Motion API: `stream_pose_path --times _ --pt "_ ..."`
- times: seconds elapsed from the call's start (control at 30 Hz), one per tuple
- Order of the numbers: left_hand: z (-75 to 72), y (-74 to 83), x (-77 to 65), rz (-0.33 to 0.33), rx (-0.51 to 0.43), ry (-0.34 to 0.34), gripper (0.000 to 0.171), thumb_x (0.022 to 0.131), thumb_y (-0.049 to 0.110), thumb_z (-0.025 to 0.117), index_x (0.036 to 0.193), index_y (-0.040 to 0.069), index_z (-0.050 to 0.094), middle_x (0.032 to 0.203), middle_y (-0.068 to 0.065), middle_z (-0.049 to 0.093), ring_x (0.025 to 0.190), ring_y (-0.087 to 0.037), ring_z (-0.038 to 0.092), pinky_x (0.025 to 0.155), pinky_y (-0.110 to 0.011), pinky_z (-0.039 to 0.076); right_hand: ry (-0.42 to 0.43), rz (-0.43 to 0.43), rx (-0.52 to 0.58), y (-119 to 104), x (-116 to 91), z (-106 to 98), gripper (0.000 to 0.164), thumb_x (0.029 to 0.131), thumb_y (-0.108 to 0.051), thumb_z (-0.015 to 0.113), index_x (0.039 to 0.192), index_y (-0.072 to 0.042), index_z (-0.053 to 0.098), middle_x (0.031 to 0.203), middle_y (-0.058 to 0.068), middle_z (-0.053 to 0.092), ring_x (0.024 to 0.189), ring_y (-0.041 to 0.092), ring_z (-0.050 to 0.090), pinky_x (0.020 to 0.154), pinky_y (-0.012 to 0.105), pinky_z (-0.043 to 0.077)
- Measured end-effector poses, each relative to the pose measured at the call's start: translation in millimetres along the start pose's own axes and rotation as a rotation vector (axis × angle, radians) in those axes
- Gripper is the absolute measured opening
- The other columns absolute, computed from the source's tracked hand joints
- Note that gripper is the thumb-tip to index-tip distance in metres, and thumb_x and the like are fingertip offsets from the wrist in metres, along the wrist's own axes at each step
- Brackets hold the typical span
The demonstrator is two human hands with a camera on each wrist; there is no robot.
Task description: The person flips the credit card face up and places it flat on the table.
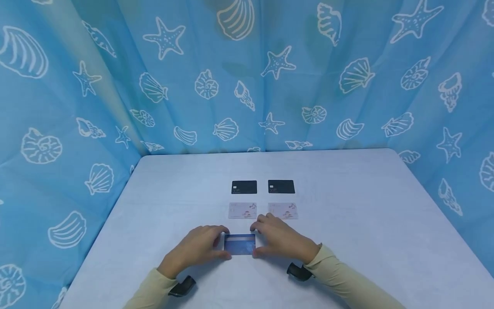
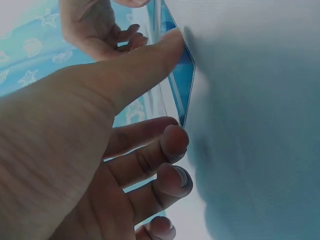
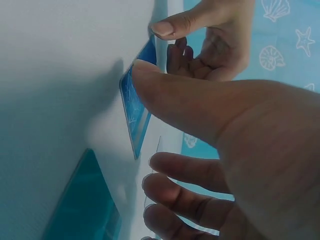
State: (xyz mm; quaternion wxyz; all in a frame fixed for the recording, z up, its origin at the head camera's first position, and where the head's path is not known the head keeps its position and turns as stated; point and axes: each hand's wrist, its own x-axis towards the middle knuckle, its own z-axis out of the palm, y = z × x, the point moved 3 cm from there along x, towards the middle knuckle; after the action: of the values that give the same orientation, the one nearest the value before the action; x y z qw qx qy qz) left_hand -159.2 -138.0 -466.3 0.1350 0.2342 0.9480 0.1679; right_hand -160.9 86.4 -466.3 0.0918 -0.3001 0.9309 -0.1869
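A blue card [image 1: 239,245] with a pale stripe lies flat on the white table between both hands. My left hand [image 1: 200,245] holds its left end, thumb at the near corner and index fingertip at the far one. From the right, my right hand [image 1: 278,239] brings its thumb [image 3: 145,70] to the card's near right corner. Its bent fingers [image 3: 172,165] stand a little off the far corner. In the right wrist view, a second blue-green card [image 3: 85,200] lies to the lower left; the right hand hides that spot in the head view.
Farther back lie two pale printed cards, a left one [image 1: 242,210] and a right one [image 1: 283,210] partly behind my right fingers. Behind them are two black VIP cards, left [image 1: 244,187] and right [image 1: 281,186]. A blue shell-patterned curtain [image 1: 231,86] surrounds the table [image 1: 177,189].
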Motion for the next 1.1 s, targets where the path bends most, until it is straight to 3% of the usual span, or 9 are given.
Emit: stream_pose_path --times 0.37,0.73,1.1 --pt "-1.0 -2.6 2.3 0.055 -0.031 -0.009 0.051 0.082 0.035 0.088 0.123 0.01 0.069 0.076 0.008 0.056 0.069 -0.006 0.049 0.064 -0.024 0.039 -0.011 0.015 -0.032 -4.8 1.4 2.8 0.059 0.078 -0.047 0.088 0.122 -0.013 0.069 0.115 -0.001 0.065 0.105 0.014 0.052 0.097 0.038 0.05" --pt "0.5 -3.3 7.3 0.066 -0.054 -0.038 0.049 0.082 0.033 0.088 0.12 0.011 0.067 0.077 0.009 0.055 0.069 -0.007 0.05 0.065 -0.024 0.04 -0.016 0.049 -0.001 -5.5 2.5 8.3 0.051 0.078 -0.041 0.089 0.114 -0.012 0.068 0.106 -0.004 0.063 0.1 0.014 0.051 0.09 0.034 0.049" --pt "0.4 -5.8 4.9 0.09 -0.039 0.011 0.052 0.082 0.033 0.088 0.123 0.011 0.065 0.075 0.01 0.053 0.065 -0.004 0.046 0.061 -0.022 0.038 0.005 0.061 0.035 -6.6 4.1 8.1 0.051 0.077 -0.037 0.091 0.111 -0.009 0.066 0.103 -0.004 0.061 0.094 0.012 0.048 0.083 0.029 0.046"
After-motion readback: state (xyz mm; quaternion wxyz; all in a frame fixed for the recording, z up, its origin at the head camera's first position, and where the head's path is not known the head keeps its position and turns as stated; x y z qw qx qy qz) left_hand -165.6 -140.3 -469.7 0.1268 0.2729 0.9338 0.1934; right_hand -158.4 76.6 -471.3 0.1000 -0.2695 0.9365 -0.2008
